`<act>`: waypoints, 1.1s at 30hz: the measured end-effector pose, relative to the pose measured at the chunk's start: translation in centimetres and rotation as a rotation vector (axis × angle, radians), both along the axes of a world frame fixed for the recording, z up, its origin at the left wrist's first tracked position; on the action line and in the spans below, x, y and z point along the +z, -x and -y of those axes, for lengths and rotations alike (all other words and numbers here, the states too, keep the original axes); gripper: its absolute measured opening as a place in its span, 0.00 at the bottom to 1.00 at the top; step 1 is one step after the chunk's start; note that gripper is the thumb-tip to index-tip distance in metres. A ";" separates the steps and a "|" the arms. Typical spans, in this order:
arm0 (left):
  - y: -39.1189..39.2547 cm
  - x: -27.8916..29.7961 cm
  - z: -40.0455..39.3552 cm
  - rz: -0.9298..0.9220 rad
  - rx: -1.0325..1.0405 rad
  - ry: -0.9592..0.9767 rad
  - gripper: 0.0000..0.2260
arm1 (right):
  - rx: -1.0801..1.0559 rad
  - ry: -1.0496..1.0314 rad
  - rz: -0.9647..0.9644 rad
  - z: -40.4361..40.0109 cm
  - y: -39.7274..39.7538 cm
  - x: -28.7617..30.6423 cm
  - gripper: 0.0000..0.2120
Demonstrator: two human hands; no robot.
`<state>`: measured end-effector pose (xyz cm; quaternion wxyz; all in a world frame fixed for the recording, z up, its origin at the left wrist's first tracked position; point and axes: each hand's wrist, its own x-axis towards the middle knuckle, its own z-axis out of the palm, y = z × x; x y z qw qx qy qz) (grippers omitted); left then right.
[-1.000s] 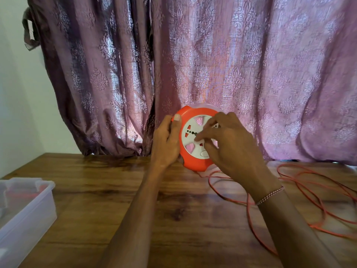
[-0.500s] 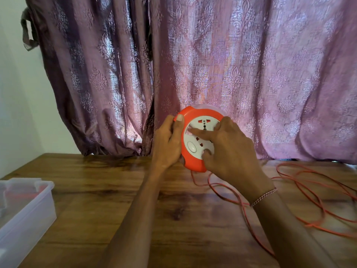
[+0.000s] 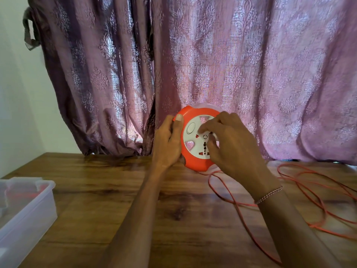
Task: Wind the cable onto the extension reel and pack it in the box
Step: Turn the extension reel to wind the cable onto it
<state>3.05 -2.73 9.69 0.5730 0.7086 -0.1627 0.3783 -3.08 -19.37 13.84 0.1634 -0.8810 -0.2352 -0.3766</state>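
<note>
An orange extension reel [image 3: 195, 161] with a white socket face stands on edge above the wooden table [image 3: 116, 190], in front of the curtain. My left hand [image 3: 169, 144] grips its left rim, thumb on the orange edge. My right hand [image 3: 233, 147] lies over the white face, fingers hooked into its right side, hiding part of the sockets. The thin orange cable [image 3: 301, 190] runs out from under the reel and lies in loose loops across the right of the table. A clear plastic box [image 3: 25, 211] sits at the left edge, partly out of frame.
A purple patterned curtain [image 3: 212, 64] hangs right behind the reel along the table's far edge. A white wall [image 3: 15, 93] stands at the left. Cable loops [image 3: 241, 219] cross under my right forearm.
The white socket face has turned within the orange rim under my right hand, whose fingers shifted around it. The cable loops on the table have drawn in slightly. My left hand stayed put.
</note>
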 end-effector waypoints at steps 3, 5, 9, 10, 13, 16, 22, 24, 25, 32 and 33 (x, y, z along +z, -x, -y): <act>-0.1 0.0 0.0 0.000 -0.006 0.005 0.16 | 0.070 0.156 -0.057 0.2 0.0 -0.1 0.24; -0.2 -0.1 -0.1 -0.007 -0.016 0.007 0.16 | 0.029 0.215 -0.071 0.0 0.0 -0.2 0.26; -0.2 -0.1 0.0 0.009 -0.015 -0.005 0.17 | -0.027 0.189 0.012 -0.1 0.0 -0.4 0.20; -0.2 -0.2 0.1 0.016 -0.008 -0.011 0.17 | -0.040 0.165 0.017 -0.1 0.1 -0.5 0.22; -0.1 0.0 0.1 0.025 0.011 -0.013 0.16 | -0.107 0.088 -0.037 -0.3 0.1 -0.9 0.25; 0.0 0.2 0.1 0.018 -0.004 0.013 0.15 | -0.227 -0.008 -0.042 -0.8 0.1 -1.1 0.30; 0.0 0.2 0.0 0.005 -0.013 0.019 0.15 | -0.355 -0.033 -0.019 -1.2 0.6 -0.7 0.28; 0.0 0.1 0.1 -0.002 -0.009 0.019 0.15 | -0.319 -0.028 -0.024 -1.0 0.9 -0.2 0.25; -0.1 0.1 0.1 -0.006 -0.013 0.025 0.15 | -0.269 -0.035 -0.023 -0.9 1.0 0.1 0.21; -0.2 -0.1 -0.3 -0.002 -0.051 0.068 0.20 | -0.049 0.062 -0.129 -0.1 0.6 0.0 0.24; -0.3 -0.2 -0.3 -0.002 -0.057 0.072 0.20 | -0.066 0.098 -0.134 -0.3 0.7 0.0 0.25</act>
